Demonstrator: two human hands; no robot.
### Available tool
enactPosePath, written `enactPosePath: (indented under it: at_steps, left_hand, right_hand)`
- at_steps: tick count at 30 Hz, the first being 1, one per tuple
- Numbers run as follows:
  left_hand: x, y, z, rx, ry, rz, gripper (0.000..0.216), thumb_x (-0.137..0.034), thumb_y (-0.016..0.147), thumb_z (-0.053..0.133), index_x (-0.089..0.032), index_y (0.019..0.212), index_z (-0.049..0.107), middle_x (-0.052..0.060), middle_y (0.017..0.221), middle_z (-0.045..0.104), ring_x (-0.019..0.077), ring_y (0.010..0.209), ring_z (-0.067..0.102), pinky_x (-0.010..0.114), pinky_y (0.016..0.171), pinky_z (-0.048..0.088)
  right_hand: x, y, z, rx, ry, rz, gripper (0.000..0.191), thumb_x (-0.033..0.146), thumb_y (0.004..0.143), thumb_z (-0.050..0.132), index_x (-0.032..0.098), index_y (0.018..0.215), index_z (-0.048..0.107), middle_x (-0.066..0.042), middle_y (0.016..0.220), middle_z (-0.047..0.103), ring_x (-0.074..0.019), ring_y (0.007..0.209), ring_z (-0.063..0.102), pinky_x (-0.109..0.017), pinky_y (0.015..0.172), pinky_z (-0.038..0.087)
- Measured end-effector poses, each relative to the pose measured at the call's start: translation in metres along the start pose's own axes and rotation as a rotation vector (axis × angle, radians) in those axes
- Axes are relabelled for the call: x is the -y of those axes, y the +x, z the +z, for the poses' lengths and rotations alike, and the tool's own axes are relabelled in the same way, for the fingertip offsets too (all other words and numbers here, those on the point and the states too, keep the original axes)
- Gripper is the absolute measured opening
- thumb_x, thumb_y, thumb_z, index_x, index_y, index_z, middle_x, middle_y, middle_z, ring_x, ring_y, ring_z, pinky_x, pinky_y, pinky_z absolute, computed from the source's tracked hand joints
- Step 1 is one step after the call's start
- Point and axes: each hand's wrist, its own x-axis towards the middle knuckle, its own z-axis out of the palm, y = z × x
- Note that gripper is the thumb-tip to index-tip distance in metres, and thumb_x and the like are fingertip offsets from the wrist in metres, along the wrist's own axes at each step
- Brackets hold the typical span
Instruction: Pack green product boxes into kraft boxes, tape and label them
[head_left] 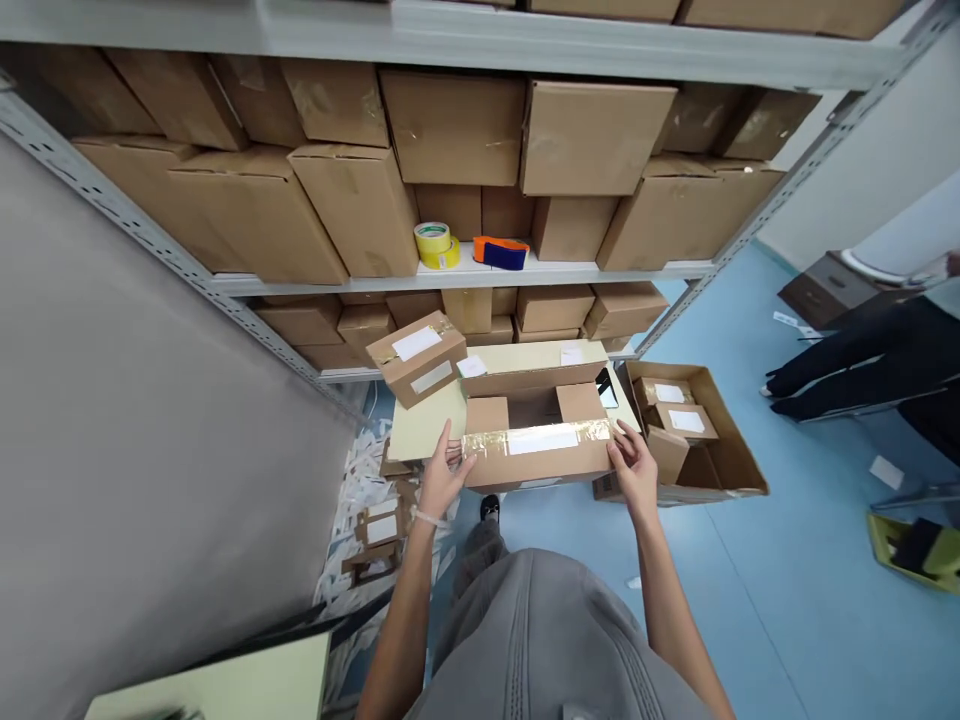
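"What are my hands on?"

"Your left hand (442,480) and right hand (634,475) grip both ends of an open cardboard box (536,455), fingers (621,438) clenched on its sides."

"Where's that box sitting?"

"At the pale green surface's (427,425) front edge, just beside a taped box (416,357), below a shelf (465,278)."

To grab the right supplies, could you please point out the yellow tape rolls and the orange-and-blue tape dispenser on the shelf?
Yellow tape rolls (433,238), head view, on the upper roll's outer band.
Orange-and-blue tape dispenser (504,256), head view, on its blue body.
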Motion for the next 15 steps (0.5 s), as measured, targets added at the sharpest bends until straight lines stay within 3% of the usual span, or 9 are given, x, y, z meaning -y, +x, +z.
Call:
enactPosePath:
  at_steps: [6,15]
  left_hand:
    - [0.002,0.072,0.01,0.075,-0.032,0.04,0.09,-0.036,0.076,0.07,-0.018,0.152,0.025,0.006,0.106,0.064,0.0192,0.098,0.065,0.039,0.096,0.051]
    - [-0.023,0.128,0.034,0.117,0.09,0.047,0.086,-0.039,0.08,0.066,-0.023,0.153,0.023,0.006,0.11,0.064,0.0196,0.1,0.065,0.038,0.093,0.053]
  right_hand:
    - [-0.007,0.074,0.023,-0.045,-0.053,-0.013,0.062,0.048,0.079,0.065,0.015,0.131,0.055,-0.019,0.131,0.06,-0.0308,0.125,0.056,-0.05,0.107,0.042]
    - [-0.024,0.129,0.023,-0.097,-0.051,0.014,0.058,0.046,0.08,0.063,0.015,0.129,0.058,-0.017,0.131,0.061,-0.0295,0.124,0.056,-0.049,0.107,0.042]
